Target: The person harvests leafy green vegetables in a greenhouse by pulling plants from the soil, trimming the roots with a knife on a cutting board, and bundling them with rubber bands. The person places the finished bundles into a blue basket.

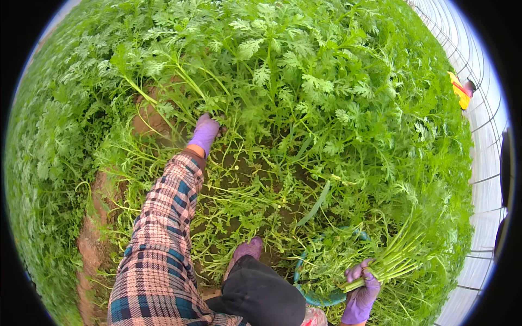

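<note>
My left hand [206, 132], in a purple glove, reaches in among the bases of leafy green plants [220, 102]; its fingers are partly hidden by stems, so what they hold cannot be told. At the lower right, my right hand [363, 285], also gloved in purple, is closed around a bundle of cut green stems [393, 261] with feathery leaves. Just left of that hand lies a round blue-green rim [320, 300], with loose greens [326, 261] inside it.
Dense leafy plants surround me. A bare soil strip [91, 252] runs along the left. My shoe [248, 248] stands among low stems. Plastic greenhouse sheeting [485, 228] curves along the right, where another person [463, 91] in yellow is far off.
</note>
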Motion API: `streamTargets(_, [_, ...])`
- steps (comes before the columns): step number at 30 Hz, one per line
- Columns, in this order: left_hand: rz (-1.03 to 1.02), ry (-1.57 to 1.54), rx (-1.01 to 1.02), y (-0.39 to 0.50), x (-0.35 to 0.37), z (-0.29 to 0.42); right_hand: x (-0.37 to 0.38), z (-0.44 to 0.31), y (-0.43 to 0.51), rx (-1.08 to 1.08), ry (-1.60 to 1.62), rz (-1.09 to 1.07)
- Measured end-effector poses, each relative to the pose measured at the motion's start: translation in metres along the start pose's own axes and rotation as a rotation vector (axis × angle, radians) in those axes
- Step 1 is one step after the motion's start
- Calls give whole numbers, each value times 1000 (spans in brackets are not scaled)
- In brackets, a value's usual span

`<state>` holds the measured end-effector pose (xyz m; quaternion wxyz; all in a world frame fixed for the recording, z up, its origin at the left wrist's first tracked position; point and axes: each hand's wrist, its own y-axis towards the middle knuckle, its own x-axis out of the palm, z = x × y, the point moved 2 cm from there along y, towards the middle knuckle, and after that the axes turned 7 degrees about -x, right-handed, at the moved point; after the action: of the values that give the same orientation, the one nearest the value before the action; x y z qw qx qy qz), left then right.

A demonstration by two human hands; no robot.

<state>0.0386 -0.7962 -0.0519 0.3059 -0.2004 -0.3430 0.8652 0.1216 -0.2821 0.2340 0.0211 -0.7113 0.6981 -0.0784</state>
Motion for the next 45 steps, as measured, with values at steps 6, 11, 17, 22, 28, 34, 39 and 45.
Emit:
streamTargets(6, [-53,354,101,7,8,-9,-2,1,2,12,-3,6])
streamTargets(11, [-113,164,-43,-48,-14,7,-5,0,3,-30,-73,-13])
streamTargets(17, [2,160,355,-55,-16,44,-2,7,5,-19,-15,21])
streamTargets(22, [13,-91,161,-20,24,59,-5,6,7,-7,-55,83])
streamTargets(28, [-95,257,58,-5,69,44,-10,2,10,16,-81,6])
streamTargets(34, [5,624,52,-45,31,31,-13,6,14,-10,-31,20])
streamTargets(39, [14,538,228,-101,-47,-11,-13,10,18,-16,-62,-42])
streamTargets(45, [279,-350,462,-76,-107,-35,-7,14,19,29,-16,-34])
